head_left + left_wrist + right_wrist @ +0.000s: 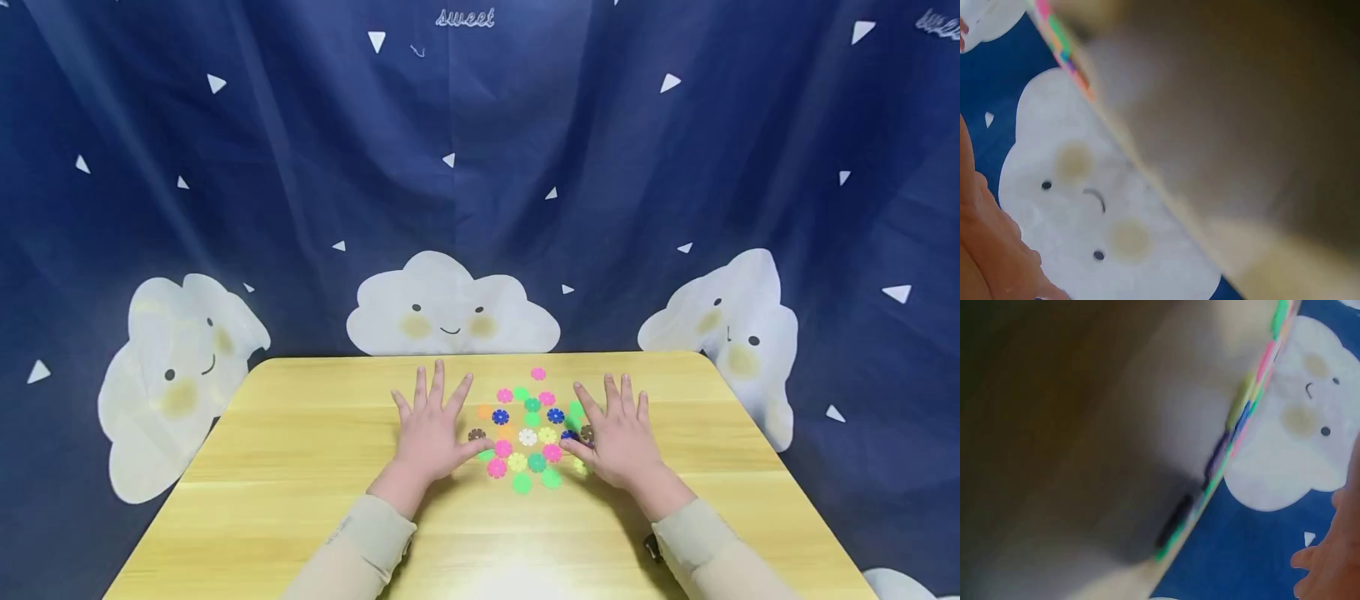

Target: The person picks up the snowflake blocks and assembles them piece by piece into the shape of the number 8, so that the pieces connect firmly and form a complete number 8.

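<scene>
Several flat, flower-shaped plastic discs (528,437) in pink, green, blue, yellow, orange, brown and white lie spread on the wooden table (300,500). Left of them is my left hand (431,437), palm down with fingers spread, its thumb reaching the discs' left edge. On the other side my right hand (621,440) also has its fingers spread, and its thumb and palm overlap some blue, brown and yellow discs. Neither hand grips anything. From low down, the right wrist view shows a colourful row of discs (1241,412) along the tabletop, beside part of the right hand (1335,550).
Behind the table hangs a dark blue curtain (495,217) printed with white triangles and smiling clouds. The table's rounded far edge runs just past the fingertips. A small dark object (653,547) shows under the right sleeve cuff (693,533).
</scene>
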`<state>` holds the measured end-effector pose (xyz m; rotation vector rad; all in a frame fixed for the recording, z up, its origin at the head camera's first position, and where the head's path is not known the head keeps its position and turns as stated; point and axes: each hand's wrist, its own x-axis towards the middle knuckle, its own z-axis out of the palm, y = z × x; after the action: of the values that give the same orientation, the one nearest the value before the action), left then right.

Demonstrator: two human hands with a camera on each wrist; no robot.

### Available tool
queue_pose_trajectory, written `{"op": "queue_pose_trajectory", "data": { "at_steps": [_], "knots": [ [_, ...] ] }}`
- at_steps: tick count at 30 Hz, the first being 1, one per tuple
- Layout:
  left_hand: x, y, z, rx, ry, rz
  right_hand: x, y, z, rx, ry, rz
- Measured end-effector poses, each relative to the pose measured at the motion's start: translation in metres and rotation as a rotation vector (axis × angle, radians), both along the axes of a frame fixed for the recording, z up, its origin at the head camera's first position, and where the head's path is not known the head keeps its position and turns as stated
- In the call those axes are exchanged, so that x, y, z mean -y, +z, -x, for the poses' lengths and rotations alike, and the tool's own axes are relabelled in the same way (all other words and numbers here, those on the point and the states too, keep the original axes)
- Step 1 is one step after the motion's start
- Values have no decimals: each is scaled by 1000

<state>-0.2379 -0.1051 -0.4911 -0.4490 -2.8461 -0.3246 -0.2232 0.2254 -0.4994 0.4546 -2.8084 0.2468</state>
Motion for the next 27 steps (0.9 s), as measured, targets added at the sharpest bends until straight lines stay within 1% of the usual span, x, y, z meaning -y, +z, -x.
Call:
{"op": "queue_pose_trajectory", "data": {
  "at_steps": [2,4,7,10,13,15,17,19,23,25,27],
  "knots": [
    [1,5,6,-31,3,3,-2,7,1,4,-18,20],
    [2,11,9,-46,-1,-5,-4,14,2,-11,-25,34],
    [1,18,10,-19,-5,-1,-5,24,4,-31,-35,48],
    [-1,21,8,33,-13,2,-5,27,4,-13,-36,66],
    [-6,19,4,68,-29,-10,-4,23,1,19,-30,96],
    [-11,18,2,90,-51,-41,-4,21,-1,29,-18,128],
    [-17,18,1,108,-73,-81,-4,18,-2,46,-7,172],
    [-23,18,-1,148,-89,-139,-4,18,-4,65,-4,218],
    [-34,13,-3,227,-84,-219,3,17,-7,103,-6,294],
    [-38,9,-5,263,-83,-232,7,14,-10,120,-5,308],
    [-42,5,-7,286,-89,-235,11,12,-12,137,-7,299]
  ]
}}
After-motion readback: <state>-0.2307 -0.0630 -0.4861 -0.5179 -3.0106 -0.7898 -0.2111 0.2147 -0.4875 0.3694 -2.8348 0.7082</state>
